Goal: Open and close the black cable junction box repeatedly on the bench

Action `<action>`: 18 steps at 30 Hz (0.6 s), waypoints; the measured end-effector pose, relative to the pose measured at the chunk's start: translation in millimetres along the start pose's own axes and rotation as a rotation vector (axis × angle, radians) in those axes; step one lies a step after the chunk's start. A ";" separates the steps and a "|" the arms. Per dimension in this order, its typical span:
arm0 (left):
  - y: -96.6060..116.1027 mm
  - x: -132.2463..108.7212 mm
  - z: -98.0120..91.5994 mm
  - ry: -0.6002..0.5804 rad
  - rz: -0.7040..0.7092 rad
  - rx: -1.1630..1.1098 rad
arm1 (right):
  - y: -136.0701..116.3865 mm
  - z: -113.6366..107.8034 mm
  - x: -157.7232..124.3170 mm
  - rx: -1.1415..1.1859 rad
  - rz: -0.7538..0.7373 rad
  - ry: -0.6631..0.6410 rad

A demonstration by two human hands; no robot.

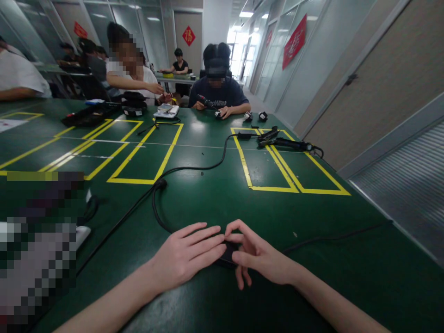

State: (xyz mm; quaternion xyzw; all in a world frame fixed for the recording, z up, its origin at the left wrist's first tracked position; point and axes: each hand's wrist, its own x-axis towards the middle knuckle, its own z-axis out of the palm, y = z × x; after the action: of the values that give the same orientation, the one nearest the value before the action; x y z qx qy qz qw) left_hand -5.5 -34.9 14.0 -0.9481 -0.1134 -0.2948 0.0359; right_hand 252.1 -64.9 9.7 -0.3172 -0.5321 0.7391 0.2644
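Observation:
My left hand (187, 256) lies on the green table (208, 199) with its fingers stretched out and close together, their tips resting on a small black object (227, 255). My right hand (258, 256) comes in from the right, fingers curled over the same black object, thumb and forefinger pinched at its top. Most of the object is hidden under both hands. A black cable (163, 203) loops on the table just beyond my hands and seems to run to the object.
Yellow tape rectangles (144, 152) mark the tabletop. Black tools and cables (284, 142) lie at the far right. A person in a dark shirt (218, 92) works opposite, others sit at the left. A blurred patch (38, 249) covers the near left. A thin cable (333, 238) runs right.

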 end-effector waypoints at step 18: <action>-5.1 -0.5 5.1 0.006 -0.207 -0.128 | -51.4 -42.4 -14.3 -0.022 -0.258 0.631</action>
State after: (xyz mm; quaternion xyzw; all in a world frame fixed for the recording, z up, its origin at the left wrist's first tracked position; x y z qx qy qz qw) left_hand -4.3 -29.3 9.5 -0.9308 -0.1913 -0.3064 -0.0551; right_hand 296.1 -34.1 51.5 -0.4630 -0.4680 0.5592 0.5040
